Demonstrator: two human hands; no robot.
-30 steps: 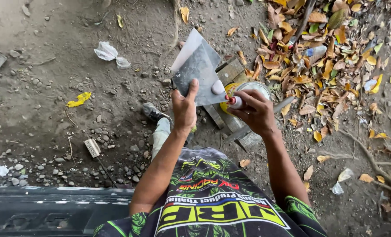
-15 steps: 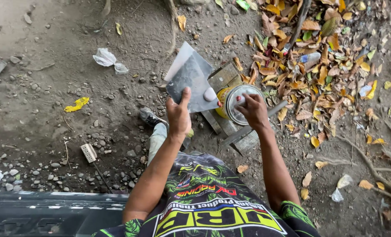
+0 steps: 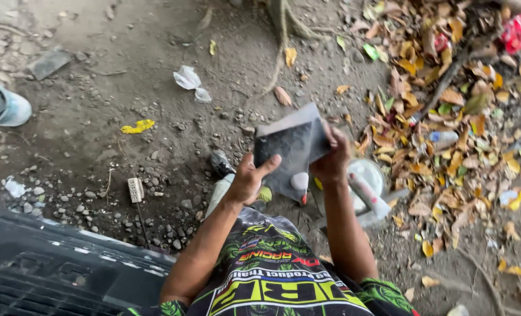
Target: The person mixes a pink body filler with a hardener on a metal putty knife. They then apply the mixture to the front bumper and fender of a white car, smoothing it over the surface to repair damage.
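Head view looks down on us at work over bare dirt. Our left hand (image 3: 250, 178) grips the lower left edge of a dark grey flat sheet (image 3: 290, 143), thumb stretched across its face, fingers behind it. Our right hand (image 3: 332, 158) closes on the sheet's right edge, so both hands hold it tilted above the ground. Just under the sheet a small white tube with a red tip (image 3: 300, 184) shows; we cannot tell what holds it. Beside our right forearm sits a round open tin (image 3: 370, 175) with a pale-handled tool (image 3: 367, 196) lying across it. Right of that spreads a litter of dry leaves (image 3: 448, 129). Left of us lie a crumpled white wrapper (image 3: 188, 79), a yellow scrap (image 3: 137, 126) and a small white plug block (image 3: 135, 189). A dark grille (image 3: 50, 269) fills the lower left corner.
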